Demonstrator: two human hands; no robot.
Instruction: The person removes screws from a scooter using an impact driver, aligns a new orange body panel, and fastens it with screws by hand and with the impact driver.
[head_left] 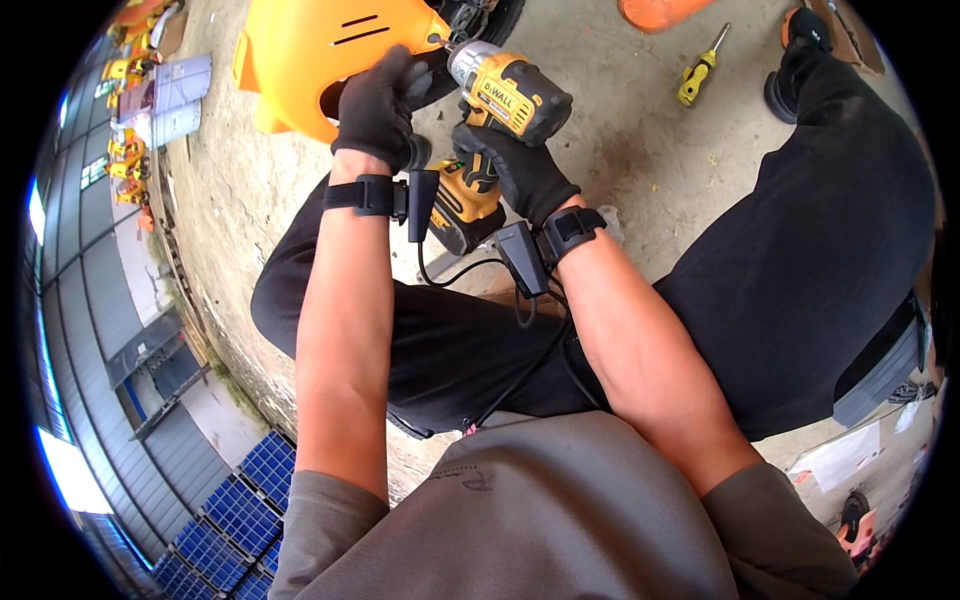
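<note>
My right hand, in a black glove, is wrapped round the grip of a yellow and black cordless impact driver. Its nose points up and left, and the bit meets a screw spot at the corner of an orange plastic cover. The cover is curved, with two dark slots and an opening along its lower side. At the edge of that opening my left hand, also gloved in black, has its fingers curled onto the cover; the fingertips are partly hidden. Below the grip, the driver's battery hangs near my left wrist.
A yellow-handled screwdriver lies on the concrete floor to the right. Another orange piece is at the top edge. Part of a black wheel shows behind the cover. Blue crates stand far left. Cables run from both wrist straps.
</note>
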